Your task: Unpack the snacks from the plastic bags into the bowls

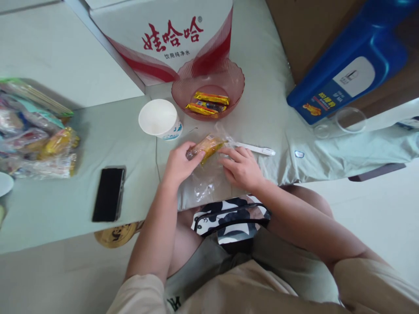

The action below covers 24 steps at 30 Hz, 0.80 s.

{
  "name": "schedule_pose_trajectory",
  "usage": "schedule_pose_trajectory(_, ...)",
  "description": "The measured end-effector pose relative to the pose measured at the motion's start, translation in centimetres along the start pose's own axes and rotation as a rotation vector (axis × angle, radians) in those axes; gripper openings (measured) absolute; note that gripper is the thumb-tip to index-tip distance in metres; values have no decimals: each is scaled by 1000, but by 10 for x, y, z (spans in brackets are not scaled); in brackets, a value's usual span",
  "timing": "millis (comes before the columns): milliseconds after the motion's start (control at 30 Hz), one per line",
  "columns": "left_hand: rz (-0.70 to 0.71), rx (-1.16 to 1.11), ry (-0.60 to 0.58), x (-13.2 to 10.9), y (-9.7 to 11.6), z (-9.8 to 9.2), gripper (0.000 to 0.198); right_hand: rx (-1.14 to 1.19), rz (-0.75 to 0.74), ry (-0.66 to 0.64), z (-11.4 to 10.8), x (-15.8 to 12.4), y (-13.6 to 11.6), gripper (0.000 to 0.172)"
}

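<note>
My left hand (183,163) is closed around a small clear-wrapped packet (209,147) with yellow and orange contents. It is tilted above the table's front edge. My right hand (241,166) is at the packet's right end, its fingers loosely bent and apart; whether the fingertips touch the film cannot be made out. Behind that hand lies a white plastic stick-like utensil (258,149), partly hidden by the fingers. Crumpled clear film (206,188) lies below and between my hands. Beyond the packet, a pink ribbed bowl (234,78) holds several yellow-wrapped sticks (212,97).
A white paper cup (160,117) stands left of the bowl, before a large white-and-red carton (131,26). A phone (108,194) and bagged snacks (36,131) lie left. At right are a tall blue bottle (347,65) and a clear plastic cup (350,121).
</note>
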<state>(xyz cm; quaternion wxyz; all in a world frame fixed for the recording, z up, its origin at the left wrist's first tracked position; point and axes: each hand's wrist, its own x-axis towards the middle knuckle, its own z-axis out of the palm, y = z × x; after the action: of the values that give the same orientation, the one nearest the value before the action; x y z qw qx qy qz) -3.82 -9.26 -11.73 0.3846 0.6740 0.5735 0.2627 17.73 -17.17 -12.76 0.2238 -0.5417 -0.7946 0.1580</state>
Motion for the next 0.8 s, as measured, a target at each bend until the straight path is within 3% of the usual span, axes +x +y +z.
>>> schedule_pose_trajectory(67, -19, -98, -19, 0, -2, 2, 32, 59, 41, -42, 4, 2, -1, 28)
schedule_pose_trajectory(233, -33, -256, -258, -2, -4, 10, 42, 273, 332, 8, 10, 8, 2, 46)
schedule_pose_trajectory(400, -39, -329, -177, -9, 7, 6, 21, 546, 452, 12, 11, 14, 2, 67)
schedule_pose_trajectory(500, -27, -574, -186, -12, 15, 3, 32, 777, 457, 21, 11, 20, 1, 65)
schedule_pose_trajectory(567, -28, -713, -88, -11, 19, 2, 34, 833, 454, 62, 11, 24, 2, 54)
schedule_pose_trajectory(633, -38, -825, 103, -8, 22, -1, 35, 814, 450, 122, 10, 26, 3, 45)
schedule_pose_trajectory(733, -99, -958, 371, -2, 24, -8, 37, 752, 429, 194, 7, 25, 4, 52)
schedule_pose_trajectory(800, -172, -1018, 467, 0, 25, -13, 36, 729, 408, 248, 4, 29, 5, 60)
